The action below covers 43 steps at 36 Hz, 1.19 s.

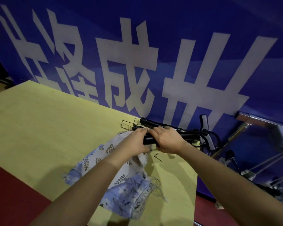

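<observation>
Several black hand pumps lie side by side at the far right of a yellow table, their handles and hoses sticking out past its edge. My left hand and my right hand both grip a black pump cylinder just above the table. A blue and white leaf-print cloth lies under my left forearm, and a fold of it is bunched below the cylinder between my hands. Two small metal needles lie on the table beneath my right wrist.
A blue banner with big white characters stands right behind the table. To the right, past the table edge, there are metal rods and a shiny frame. Red floor shows at the lower left.
</observation>
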Motion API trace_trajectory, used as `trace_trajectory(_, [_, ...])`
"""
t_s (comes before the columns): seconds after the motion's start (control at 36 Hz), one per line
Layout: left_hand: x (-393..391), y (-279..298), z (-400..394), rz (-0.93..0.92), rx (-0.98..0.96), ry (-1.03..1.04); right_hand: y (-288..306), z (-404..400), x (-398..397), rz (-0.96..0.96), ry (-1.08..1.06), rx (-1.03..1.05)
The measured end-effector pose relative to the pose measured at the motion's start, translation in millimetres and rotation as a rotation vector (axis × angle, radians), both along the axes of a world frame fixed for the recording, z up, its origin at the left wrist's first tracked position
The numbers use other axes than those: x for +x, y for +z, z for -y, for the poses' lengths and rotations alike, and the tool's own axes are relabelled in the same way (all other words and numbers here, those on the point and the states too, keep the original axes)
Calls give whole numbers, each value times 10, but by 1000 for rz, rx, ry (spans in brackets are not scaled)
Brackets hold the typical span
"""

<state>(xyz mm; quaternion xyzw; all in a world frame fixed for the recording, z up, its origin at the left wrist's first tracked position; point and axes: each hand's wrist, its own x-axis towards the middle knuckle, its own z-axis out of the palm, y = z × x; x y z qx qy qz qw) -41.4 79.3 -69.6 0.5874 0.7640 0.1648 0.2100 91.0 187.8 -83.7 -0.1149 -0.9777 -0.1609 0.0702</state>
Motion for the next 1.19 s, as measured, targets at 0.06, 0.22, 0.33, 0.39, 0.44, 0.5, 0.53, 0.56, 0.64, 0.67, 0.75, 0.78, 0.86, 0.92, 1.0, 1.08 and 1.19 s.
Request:
trace_trajectory(0.06, [25,38,14,-256,51,40,17,11,-28,-53,37,16])
trace_trajectory(0.22, [53,23,-28,-586,183,83,87,51,-55,-193,42,155])
trace_trajectory(0.33, [-15,13,-85,-546,167,140,66,57,-28,-416,27,149])
trace_trajectory(0.39, [-74,-1,-89,-469,171,194,59,91,-10,-515,-6,83])
trace_trajectory(0.44, [-142,-16,-79,-380,209,243,37,150,6,-556,-35,17])
trace_trajectory(0.5, [-202,-11,-66,-297,257,275,-31,202,17,-501,-88,-81])
trace_trajectory(0.53, [-226,-3,-62,-259,282,283,-72,219,13,-467,-132,-160])
trace_trajectory(0.56, [-241,16,-54,-222,305,283,-102,239,4,-435,-188,-267])
trace_trajectory(0.64, [-245,94,-18,-80,361,254,-112,274,-100,-412,-344,-614])
trace_trajectory(0.67, [-255,119,12,-23,366,245,-81,296,-170,-416,-365,-701])
trace_trajectory(0.75, [-239,176,68,179,393,245,-7,298,-324,-440,-367,-863])
trace_trajectory(0.78, [-244,184,82,226,405,258,27,290,-363,-467,-350,-932])
trace_trajectory(0.86, [-289,164,85,345,429,330,148,289,-404,-553,-306,-1163])
trace_trajectory(0.92, [-326,156,65,402,448,378,230,286,-406,-584,-290,-1255])
trace_trajectory(1.0, [-362,156,26,449,449,421,317,258,-390,-628,-279,-1400])
trace_trajectory(1.08, [-381,119,23,469,447,433,364,212,-391,-681,-309,-1354])
trace_trajectory(1.19, [-364,67,41,459,448,442,407,162,-415,-800,-352,-1461])
